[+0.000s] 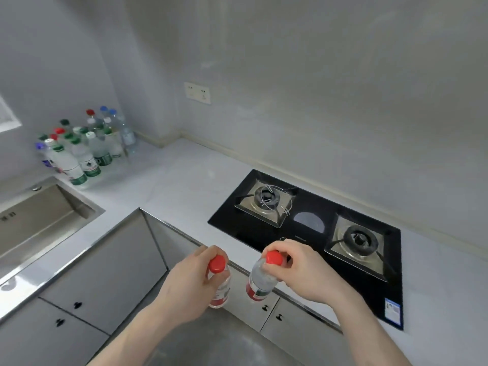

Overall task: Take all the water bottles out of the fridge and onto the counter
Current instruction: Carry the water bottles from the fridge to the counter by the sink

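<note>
My left hand (188, 283) grips the neck of a red-capped water bottle (221, 289) with a red label, held upright in front of the lower cabinets. My right hand (303, 270) holds a second red-capped water bottle (260, 282) by its neck, tilted a little. Both bottles hang in the air just short of the white counter (174, 186). Several water bottles (84, 146) with green, red, blue and white caps stand grouped in the counter's far left corner. The fridge is out of view.
A black two-burner gas hob (311, 233) is set into the counter right behind my hands. A steel sink (39, 220) lies at the left. Grey cabinet doors (105, 273) run below the counter edge. A wall socket (197, 92) sits above.
</note>
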Motion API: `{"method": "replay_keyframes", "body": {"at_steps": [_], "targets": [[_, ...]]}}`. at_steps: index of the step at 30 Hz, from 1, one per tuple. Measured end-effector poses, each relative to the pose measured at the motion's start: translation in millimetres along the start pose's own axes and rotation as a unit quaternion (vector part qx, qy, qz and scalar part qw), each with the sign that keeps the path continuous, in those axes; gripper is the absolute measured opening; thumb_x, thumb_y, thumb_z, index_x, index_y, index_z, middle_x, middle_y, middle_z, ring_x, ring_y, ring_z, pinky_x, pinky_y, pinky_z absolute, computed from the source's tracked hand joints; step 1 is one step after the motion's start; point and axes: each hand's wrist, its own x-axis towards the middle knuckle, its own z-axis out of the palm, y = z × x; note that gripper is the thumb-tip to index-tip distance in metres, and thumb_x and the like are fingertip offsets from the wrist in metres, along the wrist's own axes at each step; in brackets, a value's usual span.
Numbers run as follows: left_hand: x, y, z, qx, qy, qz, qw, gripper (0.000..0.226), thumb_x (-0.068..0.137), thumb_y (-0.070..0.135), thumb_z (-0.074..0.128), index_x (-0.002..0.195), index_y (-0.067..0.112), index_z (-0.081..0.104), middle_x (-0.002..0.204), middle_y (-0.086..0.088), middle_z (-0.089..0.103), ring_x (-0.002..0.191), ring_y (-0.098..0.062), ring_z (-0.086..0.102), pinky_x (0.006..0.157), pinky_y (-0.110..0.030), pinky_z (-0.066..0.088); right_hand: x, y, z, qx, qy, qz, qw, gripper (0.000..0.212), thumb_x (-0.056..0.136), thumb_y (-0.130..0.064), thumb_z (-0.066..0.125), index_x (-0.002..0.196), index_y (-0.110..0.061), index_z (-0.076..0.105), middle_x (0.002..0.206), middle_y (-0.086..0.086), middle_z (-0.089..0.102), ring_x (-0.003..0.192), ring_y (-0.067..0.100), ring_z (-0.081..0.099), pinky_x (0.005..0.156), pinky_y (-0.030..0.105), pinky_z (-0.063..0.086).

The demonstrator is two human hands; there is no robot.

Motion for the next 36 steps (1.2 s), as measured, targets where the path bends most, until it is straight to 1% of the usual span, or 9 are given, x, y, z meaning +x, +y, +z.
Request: {"method": "replay_keyframes", "body": {"at_steps": [5,9,13,15,18,24,29,32,36], "targets": [[-9,-40,-25,-0.008,0.059,-0.059,0.996,0.013,0.093,0.041,0.062,0.101,0.046,0.054,0.096,0.022,0.058,0.084,-0.003,0.056,0.072,-0.022,0.046,51,-39,21,-0.002,-0.042,-0.058,0.997,0.012,0.092,-0.054,0.068,0.103,-0.052,0.065,0.105,-0.014,0.062,0.089,0.009,0.067,0.081,0.037,0.06],[-11,-63,-41,-0.021,0.094,-0.091,0.991,0.015,0.094,0.04,0.066,0.1,0.047,0.054,0.098,0.027,0.056,0.085,0.0,0.055,0.07,-0.021,0.044,84,-60,36,-0.006,-0.07,-0.086,0.994,0.012,0.092,-0.052,0.069,0.103,-0.051,0.066,0.103,-0.015,0.062,0.088,0.007,0.066,0.084,0.036,0.059],[-4,-84,-60,-0.012,0.128,-0.122,0.984,0.013,0.094,0.04,0.065,0.098,0.043,0.054,0.093,0.019,0.059,0.082,-0.004,0.056,0.074,-0.029,0.05,127,-82,50,0.003,-0.102,-0.117,0.988,0.014,0.089,-0.05,0.071,0.102,-0.049,0.067,0.101,-0.016,0.063,0.088,0.008,0.065,0.084,0.038,0.059],[3,-93,-69,-0.008,0.144,-0.137,0.98,0.013,0.094,0.04,0.066,0.099,0.042,0.054,0.094,0.02,0.059,0.085,-0.003,0.056,0.077,-0.029,0.05,149,-91,55,0.009,-0.115,-0.133,0.984,0.016,0.088,-0.049,0.072,0.103,-0.048,0.068,0.103,-0.021,0.064,0.091,0.005,0.064,0.087,0.036,0.058],[17,-103,-81,-0.012,0.162,-0.153,0.975,0.015,0.093,0.039,0.067,0.1,0.043,0.055,0.097,0.023,0.059,0.086,-0.002,0.056,0.077,-0.028,0.049,181,-104,58,0.005,-0.13,-0.151,0.98,0.017,0.088,-0.05,0.072,0.104,-0.047,0.068,0.103,-0.019,0.066,0.091,0.003,0.063,0.089,0.031,0.056],[70,-123,-111,-0.005,0.179,-0.171,0.969,0.016,0.092,0.037,0.069,0.098,0.042,0.056,0.096,0.024,0.059,0.086,-0.002,0.054,0.074,-0.025,0.046,253,-123,52,0.001,-0.139,-0.182,0.973,0.019,0.087,-0.052,0.071,0.105,-0.047,0.067,0.105,-0.016,0.066,0.085,0.004,0.064,0.085,0.029,0.055],[125,-139,-131,0.005,0.189,-0.169,0.967,0.018,0.091,0.036,0.071,0.099,0.043,0.057,0.094,0.023,0.06,0.085,0.001,0.054,0.069,-0.017,0.04,316,-132,38,-0.005,-0.142,-0.199,0.97,0.018,0.089,-0.05,0.072,0.107,-0.046,0.068,0.106,-0.022,0.065,0.085,-0.002,0.058,0.081,0.018,0.047],[156,-151,-141,0.003,0.19,-0.173,0.966,0.017,0.092,0.039,0.069,0.1,0.045,0.055,0.092,0.02,0.06,0.084,-0.003,0.055,0.07,-0.022,0.044,355,-138,32,-0.01,-0.146,-0.204,0.968,0.018,0.09,-0.049,0.073,0.107,-0.046,0.068,0.106,-0.023,0.064,0.088,-0.004,0.058,0.081,0.015,0.045],[187,-169,-155,-0.003,0.192,-0.178,0.965,0.018,0.092,0.04,0.068,0.102,0.046,0.055,0.094,0.021,0.059,0.083,-0.005,0.056,0.074,-0.026,0.048,401,-150,35,-0.023,-0.147,-0.211,0.966,0.018,0.088,-0.05,0.073,0.105,-0.046,0.068,0.104,-0.024,0.064,0.089,-0.003,0.059,0.083,0.018,0.047]]}}
